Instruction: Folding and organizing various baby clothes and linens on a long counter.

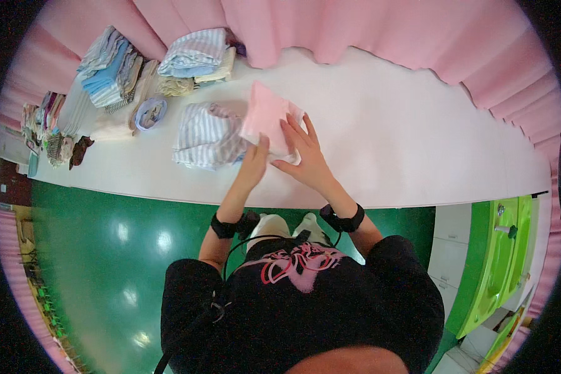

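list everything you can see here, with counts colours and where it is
folded cloth: one, pink, under both hands
striped bundle: one, blue-white, left of it
cloth stacks: several, mixed colours, table's left part
round item: one, lavender rim, by the stacks
crumpled item: one, dark brown, table's left end
table: one, white, before the person
curtain: pink, behind table
floor: green, below
sink unit: one, bright green, lower right
wristbands: two, black
shirt: one, black, pink print
left hand: one, bare, cloth's near edge
right hand: one, bare, cloth's right side
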The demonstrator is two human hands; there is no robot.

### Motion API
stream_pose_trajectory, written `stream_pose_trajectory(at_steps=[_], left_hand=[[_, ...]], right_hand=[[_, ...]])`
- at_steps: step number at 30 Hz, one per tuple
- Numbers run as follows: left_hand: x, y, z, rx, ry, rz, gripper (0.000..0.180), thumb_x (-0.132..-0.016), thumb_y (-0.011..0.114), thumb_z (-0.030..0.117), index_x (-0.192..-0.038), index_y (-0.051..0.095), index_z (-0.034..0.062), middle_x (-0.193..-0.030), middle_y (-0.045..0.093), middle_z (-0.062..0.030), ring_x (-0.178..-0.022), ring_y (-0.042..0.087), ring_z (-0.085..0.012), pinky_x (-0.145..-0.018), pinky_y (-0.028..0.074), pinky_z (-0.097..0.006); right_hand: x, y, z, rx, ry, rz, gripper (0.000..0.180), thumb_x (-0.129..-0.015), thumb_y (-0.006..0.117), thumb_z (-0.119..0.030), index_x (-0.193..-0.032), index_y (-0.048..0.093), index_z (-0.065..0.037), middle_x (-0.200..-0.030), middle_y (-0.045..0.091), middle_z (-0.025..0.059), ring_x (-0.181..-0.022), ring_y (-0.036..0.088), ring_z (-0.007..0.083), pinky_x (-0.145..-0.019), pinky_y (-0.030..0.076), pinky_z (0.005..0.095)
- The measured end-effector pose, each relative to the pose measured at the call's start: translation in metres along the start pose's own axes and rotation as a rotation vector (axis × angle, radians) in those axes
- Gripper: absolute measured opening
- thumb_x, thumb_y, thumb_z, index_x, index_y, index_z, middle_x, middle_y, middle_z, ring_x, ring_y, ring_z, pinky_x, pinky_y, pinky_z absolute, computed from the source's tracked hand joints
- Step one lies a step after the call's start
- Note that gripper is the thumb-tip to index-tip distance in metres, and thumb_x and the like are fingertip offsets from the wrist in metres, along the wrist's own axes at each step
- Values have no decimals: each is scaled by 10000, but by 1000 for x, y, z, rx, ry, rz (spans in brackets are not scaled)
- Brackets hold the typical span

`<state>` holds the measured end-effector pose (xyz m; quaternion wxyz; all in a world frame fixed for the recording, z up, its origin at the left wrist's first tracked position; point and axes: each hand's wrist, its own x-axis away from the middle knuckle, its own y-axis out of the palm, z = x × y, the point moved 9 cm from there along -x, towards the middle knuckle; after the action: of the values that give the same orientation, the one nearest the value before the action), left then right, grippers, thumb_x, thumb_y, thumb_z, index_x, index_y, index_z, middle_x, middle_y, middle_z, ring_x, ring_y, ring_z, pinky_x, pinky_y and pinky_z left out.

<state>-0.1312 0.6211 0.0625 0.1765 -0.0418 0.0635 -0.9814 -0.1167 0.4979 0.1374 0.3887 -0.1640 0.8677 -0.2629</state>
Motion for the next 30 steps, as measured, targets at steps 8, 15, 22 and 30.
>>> stream_pose_trajectory(at_steps=[8, 15, 22, 30], left_hand=[[3, 85, 18, -352, 226, -247, 396, -850, 370, 281, -674, 487, -55, -585, 472, -119, -533, 435, -160, -499, 362, -290], [13, 116, 52, -209, 491, -187, 346, -826, 417, 244, -679, 499, -59, -597, 463, -136, -500, 460, -208, -463, 346, -313], [-1, 118, 33, -267, 376, -149, 319, -824, 439, 206, -677, 509, -68, -704, 483, -129, -535, 449, -178, -478, 340, -294], [-8, 119, 42, -41, 534, -124, 227, -815, 445, 131, -792, 526, -79, -889, 481, -112, -646, 474, -167, -551, 379, -262]], right_hand=[[55, -32, 70, -108, 260, 20, 476, -747, 532, -168, -1154, 369, 16, -1139, 423, 193, -1063, 400, 316, -875, 343, 356], [69, -56, 76, -71, 252, 130, 382, -766, 494, -112, -1109, 412, 36, -1031, 494, 180, -903, 499, 295, -761, 419, 339], [59, -64, 78, -60, 226, 148, 295, -776, 473, -105, -1018, 471, 63, -1003, 506, 196, -881, 508, 301, -760, 420, 331], [59, -55, 100, -231, 475, 58, 225, -776, 475, -114, -933, 522, 40, -818, 565, 177, -710, 567, 264, -648, 456, 301]])
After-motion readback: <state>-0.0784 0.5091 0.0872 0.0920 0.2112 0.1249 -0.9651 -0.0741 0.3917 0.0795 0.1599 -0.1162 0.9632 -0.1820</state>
